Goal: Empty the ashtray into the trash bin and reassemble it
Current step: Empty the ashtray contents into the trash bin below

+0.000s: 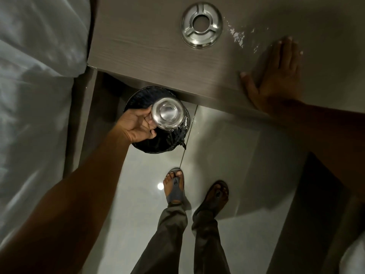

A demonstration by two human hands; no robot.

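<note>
My left hand (138, 123) grips the steel ashtray bowl (167, 113), turned upside down so its base faces me, right over the round trash bin (169, 141) lined with a black bag. The bin stands on the floor, partly under the table edge. The ashtray's steel lid (201, 26), a ring with a centre hole and three grooves, lies on the grey wooden table (150, 50). My right hand (276, 76) rests flat, fingers spread, on the table near its front edge, holding nothing.
A bed with white sheets (35, 86) fills the left side. My feet in grey sandals (175, 186) stand on glossy floor tiles (227, 147). A dark piece of furniture (316, 204) stands at the lower right. Wet marks (239, 36) glisten on the table beside the lid.
</note>
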